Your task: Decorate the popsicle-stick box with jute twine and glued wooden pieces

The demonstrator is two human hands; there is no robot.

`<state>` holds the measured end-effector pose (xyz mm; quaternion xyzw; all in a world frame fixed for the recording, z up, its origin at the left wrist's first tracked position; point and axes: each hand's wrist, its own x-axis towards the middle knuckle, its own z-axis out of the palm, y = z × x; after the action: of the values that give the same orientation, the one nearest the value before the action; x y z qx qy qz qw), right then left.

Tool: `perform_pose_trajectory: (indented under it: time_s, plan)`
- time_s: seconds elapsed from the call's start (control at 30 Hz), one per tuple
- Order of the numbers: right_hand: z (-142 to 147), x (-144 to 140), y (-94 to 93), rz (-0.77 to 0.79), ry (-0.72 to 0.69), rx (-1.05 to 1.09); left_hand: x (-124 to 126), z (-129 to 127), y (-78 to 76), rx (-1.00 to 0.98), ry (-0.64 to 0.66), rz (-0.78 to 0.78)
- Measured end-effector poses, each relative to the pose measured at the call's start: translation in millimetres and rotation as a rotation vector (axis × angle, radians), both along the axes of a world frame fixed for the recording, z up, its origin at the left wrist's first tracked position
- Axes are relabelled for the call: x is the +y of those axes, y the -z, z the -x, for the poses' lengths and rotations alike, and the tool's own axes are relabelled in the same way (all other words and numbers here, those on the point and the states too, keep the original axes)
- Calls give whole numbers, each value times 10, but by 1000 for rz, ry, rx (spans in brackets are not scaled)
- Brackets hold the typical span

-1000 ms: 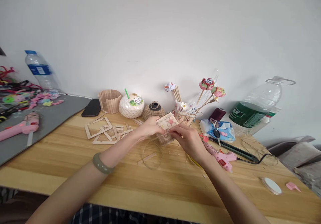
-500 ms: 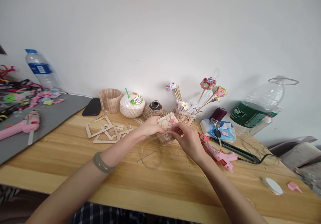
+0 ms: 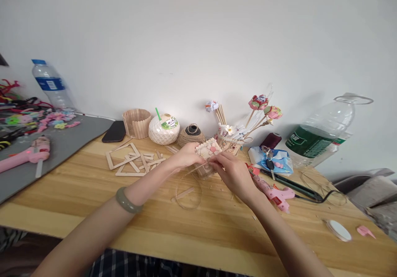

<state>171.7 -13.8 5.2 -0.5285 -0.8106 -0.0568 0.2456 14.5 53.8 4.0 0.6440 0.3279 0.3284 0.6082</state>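
Observation:
A small craft-stick holder [image 3: 209, 146] with a scalloped rim and pink flower decoration is tilted up over the table. My left hand [image 3: 188, 155] is closed around its left side. At the holder's front, the fingertips of my right hand [image 3: 228, 167] are pinched together on thin twine. A loose loop of this twine [image 3: 201, 195] hangs below my hands over the wood. My fingers hide the exact spot where the twine meets the holder.
A twine spool [image 3: 191, 136], a white coconut [image 3: 164, 128] and a round craft-stick cup [image 3: 137, 123] stand along the wall. Loose sticks and frames [image 3: 136, 161] lie left. A pink glue gun [image 3: 274, 192], keys [image 3: 269, 164] and a large bottle [image 3: 319, 134] are right. Paper flowers [image 3: 259, 102] rise behind.
My right hand has shifted slightly and its fingers have drawn closer together at the holder's front. My left hand keeps its hold. The view has moved very slightly.

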Motion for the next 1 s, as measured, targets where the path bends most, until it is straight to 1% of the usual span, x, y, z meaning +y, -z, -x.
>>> perform_pose_trajectory:
  time_s: [0.13, 0.33, 0.5, 0.7, 0.87, 1.0]
  plan:
    - [8, 13, -64, 98, 25, -13, 0, 1, 1, 7, 8, -9]
    - [22, 73, -94, 131, 51, 7, 7, -1, 1, 10, 5, -16]
    - [24, 86, -99, 125, 49, 4, 5, 30, 6, 19, 8, -20]
    - [43, 55, -101, 82, 63, -22, 7, 60, -12, 34, 20, -24]
    - [62, 40, -78, 53, 74, -34, -10, 41, -36, 19, 37, 9]
    - [15, 55, -63, 50, 42, -17, -4, 25, -19, 11, -4, 20]
